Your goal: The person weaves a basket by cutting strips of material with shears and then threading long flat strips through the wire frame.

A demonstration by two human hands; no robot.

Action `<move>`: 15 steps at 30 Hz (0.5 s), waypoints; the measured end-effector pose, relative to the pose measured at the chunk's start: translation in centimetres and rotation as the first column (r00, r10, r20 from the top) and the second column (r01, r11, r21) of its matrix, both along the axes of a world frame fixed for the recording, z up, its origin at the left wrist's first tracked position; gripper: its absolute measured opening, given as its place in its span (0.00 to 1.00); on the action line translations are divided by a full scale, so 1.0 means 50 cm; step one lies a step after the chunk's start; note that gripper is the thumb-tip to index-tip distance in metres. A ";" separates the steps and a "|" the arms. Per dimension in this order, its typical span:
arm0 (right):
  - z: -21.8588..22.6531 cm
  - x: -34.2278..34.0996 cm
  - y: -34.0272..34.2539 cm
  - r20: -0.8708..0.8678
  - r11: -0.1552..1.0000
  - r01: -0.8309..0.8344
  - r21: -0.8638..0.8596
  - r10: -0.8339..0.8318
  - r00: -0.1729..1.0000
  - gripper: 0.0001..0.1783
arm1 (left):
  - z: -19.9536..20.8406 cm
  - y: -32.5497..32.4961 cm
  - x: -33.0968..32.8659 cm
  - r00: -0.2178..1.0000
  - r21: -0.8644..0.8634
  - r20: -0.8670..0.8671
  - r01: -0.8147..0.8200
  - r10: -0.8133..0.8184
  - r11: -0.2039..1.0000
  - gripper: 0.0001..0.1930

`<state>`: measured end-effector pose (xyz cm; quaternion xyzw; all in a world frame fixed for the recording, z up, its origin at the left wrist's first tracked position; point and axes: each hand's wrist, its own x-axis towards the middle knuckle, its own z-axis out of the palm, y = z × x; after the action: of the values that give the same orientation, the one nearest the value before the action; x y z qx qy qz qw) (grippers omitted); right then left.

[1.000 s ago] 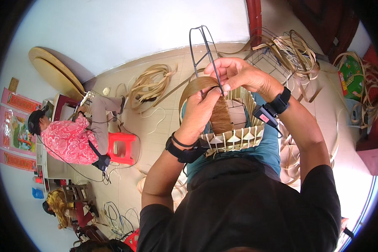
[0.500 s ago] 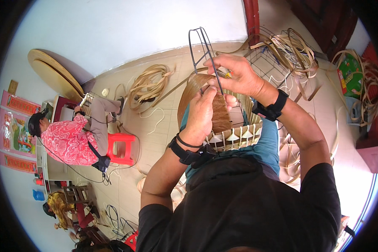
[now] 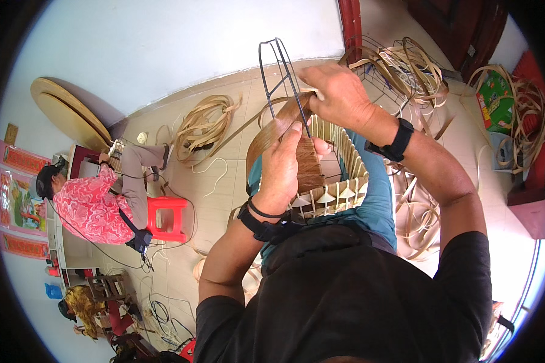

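On my lap rests a woven basket (image 3: 331,199) with pale lashing around its rim. A dark wire handle frame (image 3: 280,78) rises from it, bare at the far end and covered nearer me by wide brown weaving (image 3: 309,168). My left hand (image 3: 280,166) is closed round the frame where the weaving meets bare wire, thumb on top, fingers partly hidden behind it. Just right of the frame, my right hand (image 3: 340,95) is closed on a brown flat strip (image 3: 297,111), which runs from its fingers through the frame toward the weaving.
Coiled strips (image 3: 206,126) lie on the tiled floor to the left, and more strips sit over a wire rack (image 3: 399,69) at far right. A person in a pink patterned shirt (image 3: 97,202) works beside a red stool (image 3: 167,219). Round boards (image 3: 69,112) lean against the wall.
My right hand has drawn away from the wire frame, pulling the brown strip taut to the right. My left hand keeps its hold on the frame. The whole view has shifted slightly.
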<state>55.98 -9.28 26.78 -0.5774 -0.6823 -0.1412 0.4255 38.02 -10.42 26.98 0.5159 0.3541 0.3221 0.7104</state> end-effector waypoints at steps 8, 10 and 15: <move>0.011 0.014 0.037 0.100 0.984 -0.175 0.028 0.171 0.980 0.09 | -0.003 -0.004 0.003 0.999 0.076 0.032 -0.046 0.044 0.996 0.12; -0.032 0.082 0.073 -0.872 0.907 -0.358 -0.222 -0.021 0.488 0.13 | -0.004 -0.017 0.012 0.997 0.092 0.074 -0.041 0.035 0.995 0.13; -0.046 0.177 0.025 -0.879 0.845 -0.274 -0.459 -0.386 0.281 0.14 | -0.004 -0.017 0.004 0.987 0.112 0.156 -0.051 0.033 0.992 0.15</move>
<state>64.82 -8.04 24.46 -0.6610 -0.2757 0.4117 0.5635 38.23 -11.28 26.76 0.5223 0.2898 0.3960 0.6974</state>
